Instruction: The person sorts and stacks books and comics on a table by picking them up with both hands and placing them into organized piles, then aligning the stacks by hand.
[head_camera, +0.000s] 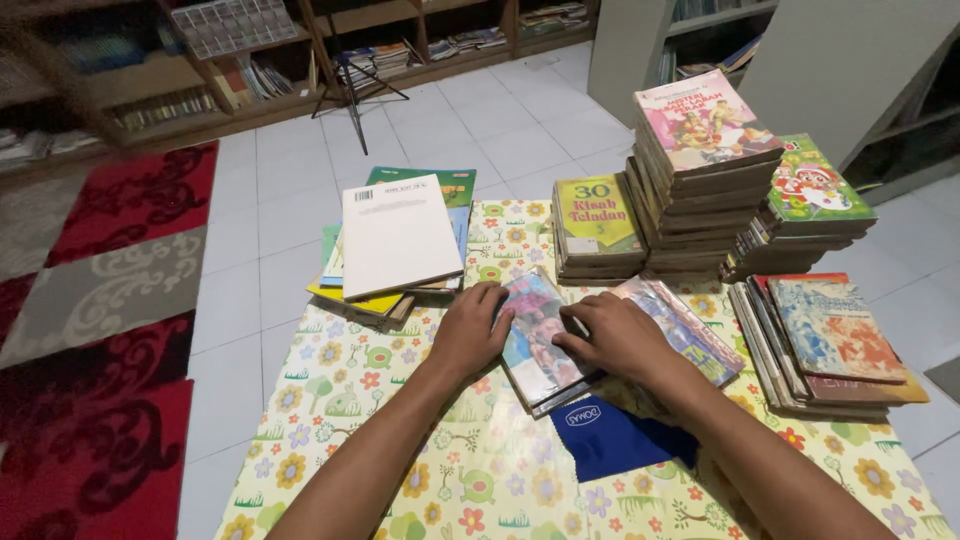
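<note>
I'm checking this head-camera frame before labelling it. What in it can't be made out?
- Thin book: cover glare-blurred, edges under left hand and right hand.
- Blue cloth: partly under the right forearm.
- Shelf books: too small and blurred.
- Right-hand stack: lower books hidden beneath the top one.

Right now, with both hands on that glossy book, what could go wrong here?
The tall stack behind the right hand looks uneven; a knock could topple it. The glossy book lies tilted, partly on the blue cloth, and may slide. The white book beyond the left hand overhangs its pile and the table edge, so it could slip to the floor.
</note>
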